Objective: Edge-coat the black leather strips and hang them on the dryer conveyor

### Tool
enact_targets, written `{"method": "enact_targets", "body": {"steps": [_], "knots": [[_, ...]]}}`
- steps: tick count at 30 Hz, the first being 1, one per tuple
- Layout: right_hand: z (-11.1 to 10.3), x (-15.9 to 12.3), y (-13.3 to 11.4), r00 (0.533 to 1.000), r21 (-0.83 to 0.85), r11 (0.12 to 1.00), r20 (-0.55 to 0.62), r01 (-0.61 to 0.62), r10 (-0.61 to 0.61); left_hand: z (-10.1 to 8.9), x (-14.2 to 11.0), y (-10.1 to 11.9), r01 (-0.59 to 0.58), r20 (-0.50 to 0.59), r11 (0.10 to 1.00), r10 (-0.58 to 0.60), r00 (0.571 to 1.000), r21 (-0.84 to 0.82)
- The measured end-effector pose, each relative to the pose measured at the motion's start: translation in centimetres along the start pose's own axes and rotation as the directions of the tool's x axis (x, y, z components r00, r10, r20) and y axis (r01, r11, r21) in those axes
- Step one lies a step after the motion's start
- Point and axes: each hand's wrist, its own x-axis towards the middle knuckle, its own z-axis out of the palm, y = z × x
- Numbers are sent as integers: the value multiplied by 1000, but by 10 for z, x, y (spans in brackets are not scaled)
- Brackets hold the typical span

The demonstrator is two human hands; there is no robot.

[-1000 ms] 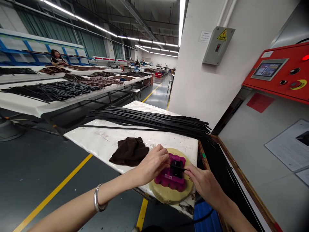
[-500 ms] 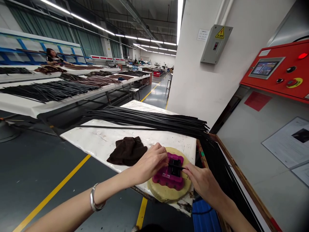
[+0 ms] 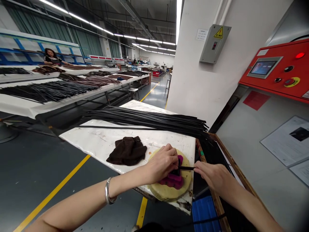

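Note:
A thin black strip [image 3: 186,168] runs taut between my hands, over a scalloped magenta tray [image 3: 178,183] with a dark middle. My left hand [image 3: 162,164] is closed on the strip above the tray and hides much of it. At the tray's right, past the edge of the round yellowish pad [image 3: 159,193], my right hand [image 3: 213,175] pinches the same strip. The pad lies under the tray at the near right corner of the white table [image 3: 89,138]. A crumpled dark brown cloth [image 3: 127,151] rests left of my left hand.
A bundle of long black strips [image 3: 145,118] lies across the table's far side. To the right are a wooden-edged trough [image 3: 224,151] of black strips, a blue bin [image 3: 205,209] and a red control panel [image 3: 275,64]. One person [image 3: 51,58] sits at the far left tables.
Both hands have moved right, drawing the strip across the tray. My left hand now covers more of the tray, and my right hand is beyond the pad's edge.

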Motion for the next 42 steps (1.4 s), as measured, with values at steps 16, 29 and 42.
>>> {"method": "enact_targets", "body": {"steps": [16,29,42], "knots": [[-84,50,-31,941,-331,882,92,337,-325,3,4,3,-20,-31,1000,20,999,-21],[-42,26,2,873,734,486,323,-474,365,4,12,-1,-98,-468,877,342,815,471],[16,15,-31,941,715,663,-22,-221,339,14,-59,-23,110,-789,967,119,603,230]]}}
